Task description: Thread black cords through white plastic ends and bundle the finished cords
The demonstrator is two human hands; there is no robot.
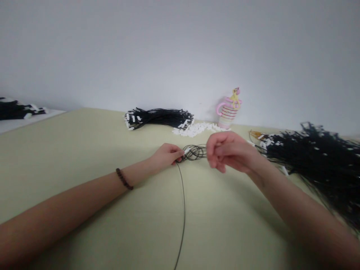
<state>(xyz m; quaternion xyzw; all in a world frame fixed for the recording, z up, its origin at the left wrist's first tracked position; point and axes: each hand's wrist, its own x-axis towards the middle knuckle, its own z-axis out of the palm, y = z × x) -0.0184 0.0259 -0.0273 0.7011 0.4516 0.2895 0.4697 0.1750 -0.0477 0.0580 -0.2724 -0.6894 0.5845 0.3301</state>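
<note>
My left hand (169, 153) pinches the left end of a loosely looped thin black cable (196, 153). A small white piece (187, 150) shows by its fingertips. One length of the cable runs from under this hand down to the bottom edge of the view. At the right end of the loops is my right hand (229, 150), slightly blurred. Its fingers are curled with the thumb against them, and it covers part of the loops. What lies inside those fingers, if anything, is hidden.
Behind the hands lie a black cable bundle (161, 118) with white ends and a pile of small white pieces (194, 129). A striped cup (228, 114) stands by the wall. A large heap of black cables (320, 157) fills the right side; more cables (17, 109) lie far left.
</note>
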